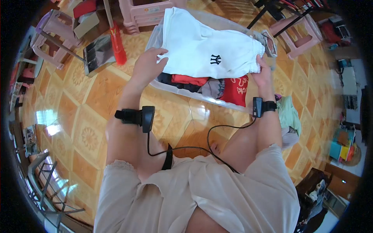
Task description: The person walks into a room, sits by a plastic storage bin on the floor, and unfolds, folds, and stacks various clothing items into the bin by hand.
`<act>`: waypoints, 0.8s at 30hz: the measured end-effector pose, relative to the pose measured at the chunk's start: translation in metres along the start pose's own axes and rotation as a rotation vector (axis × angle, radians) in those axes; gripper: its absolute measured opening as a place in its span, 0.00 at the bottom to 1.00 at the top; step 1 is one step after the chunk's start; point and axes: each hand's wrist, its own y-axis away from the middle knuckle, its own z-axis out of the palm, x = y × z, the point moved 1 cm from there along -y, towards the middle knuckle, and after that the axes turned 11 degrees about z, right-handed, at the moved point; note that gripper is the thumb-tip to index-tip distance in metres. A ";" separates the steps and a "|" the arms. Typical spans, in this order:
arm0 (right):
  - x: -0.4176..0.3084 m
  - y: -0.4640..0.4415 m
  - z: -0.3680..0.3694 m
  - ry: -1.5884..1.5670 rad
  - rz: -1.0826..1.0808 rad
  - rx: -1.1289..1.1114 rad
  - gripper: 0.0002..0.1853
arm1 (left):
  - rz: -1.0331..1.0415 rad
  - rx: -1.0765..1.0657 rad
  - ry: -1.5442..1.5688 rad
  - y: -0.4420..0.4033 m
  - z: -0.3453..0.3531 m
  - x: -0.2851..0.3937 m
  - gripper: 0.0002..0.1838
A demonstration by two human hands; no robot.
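Observation:
Folded white shorts point(194, 46) with a dark NY logo are spread between my hands over a clear plastic bin point(186, 92). My left hand point(150, 64) pinches their left edge, finger and thumb at the cloth. At the other end, my right hand point(263, 73) is closed on the gathered elastic band, thumb on top. Beneath the shorts, part of the bin's contents shows: a red garment with white lettering point(236, 91), a grey piece point(212, 88), another red piece point(189, 79) and dark cloth point(165, 79). The rest is hidden.
Pale green cloth point(289, 112) lies in a pile on the tiled floor to the right. Pink plastic stools point(143, 15) stand behind the bin and on both sides. A red broom point(117, 46) and a dustpan point(99, 54) are at the left.

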 end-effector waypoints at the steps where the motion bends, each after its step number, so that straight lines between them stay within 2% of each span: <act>1: 0.000 -0.003 -0.002 -0.003 0.006 0.009 0.27 | -0.013 -0.014 -0.040 0.000 0.002 -0.002 0.18; 5: -0.003 -0.015 -0.025 0.029 0.055 0.061 0.26 | -0.064 -0.015 -0.060 -0.002 0.004 -0.010 0.18; 8: -0.001 -0.018 -0.040 0.192 0.135 0.081 0.23 | -0.071 0.007 -0.029 -0.004 0.003 -0.013 0.18; 10: 0.004 -0.018 -0.044 0.315 0.165 0.181 0.22 | -0.076 -0.002 -0.033 -0.005 0.004 -0.012 0.18; 15: 0.014 -0.039 -0.071 0.339 0.161 0.228 0.20 | -0.077 -0.004 -0.038 -0.007 0.001 -0.007 0.19; 20: 0.011 -0.034 -0.056 0.333 0.186 0.248 0.21 | -0.069 0.001 -0.053 -0.008 0.002 -0.006 0.18; 24: 0.010 -0.022 -0.039 0.460 0.217 0.318 0.23 | -0.071 0.004 -0.045 -0.009 0.005 -0.011 0.18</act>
